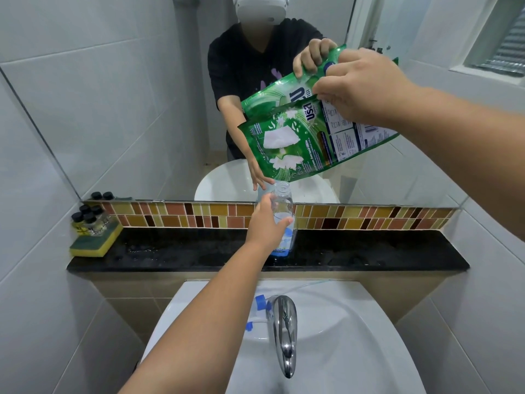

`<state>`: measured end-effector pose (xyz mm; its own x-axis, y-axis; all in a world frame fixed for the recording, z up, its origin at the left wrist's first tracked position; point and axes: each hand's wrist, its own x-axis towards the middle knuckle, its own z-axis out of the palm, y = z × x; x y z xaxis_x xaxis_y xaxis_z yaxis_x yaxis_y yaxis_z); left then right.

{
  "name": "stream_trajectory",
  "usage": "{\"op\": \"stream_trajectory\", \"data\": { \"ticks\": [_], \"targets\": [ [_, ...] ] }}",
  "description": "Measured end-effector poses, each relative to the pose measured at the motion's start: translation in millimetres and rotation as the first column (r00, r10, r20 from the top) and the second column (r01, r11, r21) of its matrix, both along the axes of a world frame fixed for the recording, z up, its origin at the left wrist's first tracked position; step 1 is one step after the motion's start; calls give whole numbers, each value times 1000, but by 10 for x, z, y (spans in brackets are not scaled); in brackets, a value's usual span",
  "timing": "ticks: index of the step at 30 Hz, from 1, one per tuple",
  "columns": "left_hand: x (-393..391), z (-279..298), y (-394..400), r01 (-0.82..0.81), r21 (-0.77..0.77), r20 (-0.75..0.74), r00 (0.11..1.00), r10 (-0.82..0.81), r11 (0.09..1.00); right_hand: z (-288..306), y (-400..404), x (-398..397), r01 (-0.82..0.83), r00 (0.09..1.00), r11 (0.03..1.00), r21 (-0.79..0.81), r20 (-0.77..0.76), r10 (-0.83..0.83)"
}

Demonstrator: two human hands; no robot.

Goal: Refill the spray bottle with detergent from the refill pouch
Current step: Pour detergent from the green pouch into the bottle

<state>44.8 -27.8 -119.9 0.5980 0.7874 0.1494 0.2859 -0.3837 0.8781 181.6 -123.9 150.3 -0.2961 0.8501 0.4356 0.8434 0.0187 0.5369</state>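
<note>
meanwhile left hand [265, 223] grips the open bottle [282, 220]; right hand [360, 86] pinches the tilted pouch [295, 143], seemingly pouring.

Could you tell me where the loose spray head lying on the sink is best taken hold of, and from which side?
Probably by its white body, from above and from the left. The spray head lies on its side on the sink rim, tight against the left of the faucet, which blocks the right. Its thin tube trails rightward; avoid that.

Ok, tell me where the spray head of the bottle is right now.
The spray head lies at the back of the sink, just left of the tap, below the black ledge where the bottle stands.
</note>
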Motion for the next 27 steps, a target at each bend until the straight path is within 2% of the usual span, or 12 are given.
{"op": "stream_trajectory", "data": {
  "ticks": [16, 20, 24, 27],
  "targets": [
    [-30, -21, 61, 39, -24, 54, 998, -38, 999, 8, -8, -25, 49, 999, 999, -24, 12, -49],
    [-93, 180, 184, 24, -106, 229, 973, 1, 994, 1, -10, -19, 31, 1000, 1000, -2, -1, -31],
    [-120, 460, 332, 30, -240, 497, 862, 96, 970, -17, -3, 3, 20, 1000, 1000, 3, -4, -20],
    [-102, 602, 376, 14, -260, 563, 815, 139, 966, -18, 21, 28, 25, 1000, 1000, 2, 8, -25]
  ]
}}
